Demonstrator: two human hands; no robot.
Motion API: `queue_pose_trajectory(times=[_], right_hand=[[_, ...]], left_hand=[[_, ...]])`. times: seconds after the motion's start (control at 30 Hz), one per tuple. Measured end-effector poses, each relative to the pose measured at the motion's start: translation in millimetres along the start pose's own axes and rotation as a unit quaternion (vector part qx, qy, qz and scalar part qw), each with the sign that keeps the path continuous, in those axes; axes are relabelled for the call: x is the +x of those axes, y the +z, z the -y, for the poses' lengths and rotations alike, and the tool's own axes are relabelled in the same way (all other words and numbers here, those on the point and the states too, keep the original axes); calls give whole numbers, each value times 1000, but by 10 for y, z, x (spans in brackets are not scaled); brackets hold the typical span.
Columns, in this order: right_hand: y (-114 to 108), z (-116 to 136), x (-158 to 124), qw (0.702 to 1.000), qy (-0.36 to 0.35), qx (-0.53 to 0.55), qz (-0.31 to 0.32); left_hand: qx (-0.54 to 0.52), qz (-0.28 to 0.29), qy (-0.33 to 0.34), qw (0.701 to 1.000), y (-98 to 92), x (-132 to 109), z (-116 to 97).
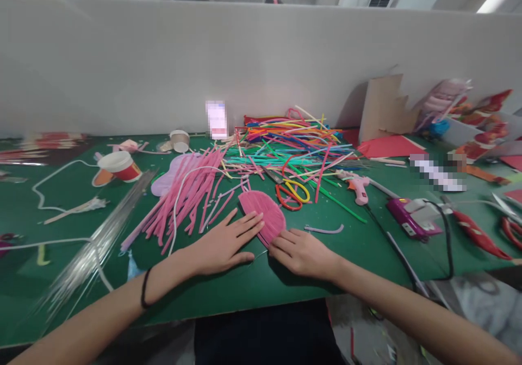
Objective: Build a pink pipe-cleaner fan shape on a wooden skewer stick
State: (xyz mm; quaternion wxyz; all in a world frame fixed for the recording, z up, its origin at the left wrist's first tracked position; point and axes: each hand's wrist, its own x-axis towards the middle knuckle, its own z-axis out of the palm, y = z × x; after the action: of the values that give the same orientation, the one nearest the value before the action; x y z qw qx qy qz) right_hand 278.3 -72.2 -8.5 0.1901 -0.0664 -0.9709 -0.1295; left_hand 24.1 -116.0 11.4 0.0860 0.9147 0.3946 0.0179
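Observation:
A pink petal-shaped piece (267,212), which looks made of chenille stems laid side by side, lies on the green table in front of me. My left hand (228,242) rests flat with fingers stretched, its fingertips on the piece's left part. At the lower right edge, my right hand (299,251) has its fingers curled and pinches the piece; its thumb is mostly hidden. A thin wire end shows between the hands. Just beyond the piece lie scissors (299,191) with red and yellow handles. A bundle of loose pink chenille stems (191,191) spreads to the left.
Many-coloured chenille stems (285,142) pile up before the grey partition (163,66). A pink glue gun (359,187) and purple power box (410,221) stand right. Thin metal wires (101,234), a paper cup (129,170) and a white cable lie left. A phone (216,120) leans behind.

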Motion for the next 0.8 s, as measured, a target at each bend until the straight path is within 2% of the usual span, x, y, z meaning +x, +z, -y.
queue_pose_trajectory(times=[0.1, 0.3, 0.5, 0.63, 0.8], right_hand=[[3, -19, -16, 1000, -1, 8, -4], [-49, -58, -1, 1000, -20, 21, 2], [-54, -64, 9, 999, 14, 52, 3], [-39, -51, 2, 998, 23, 52, -11], [-28, -33, 5, 998, 23, 50, -11]], left_hand=[[35, -21, 9, 999, 76, -2, 2], [31, -67, 25, 997, 65, -2, 70], [4, -182, 31, 983, -12, 118, 313], [-23, -183, 57, 981, -60, 227, 428], [37, -210, 101, 972, -33, 287, 461]])
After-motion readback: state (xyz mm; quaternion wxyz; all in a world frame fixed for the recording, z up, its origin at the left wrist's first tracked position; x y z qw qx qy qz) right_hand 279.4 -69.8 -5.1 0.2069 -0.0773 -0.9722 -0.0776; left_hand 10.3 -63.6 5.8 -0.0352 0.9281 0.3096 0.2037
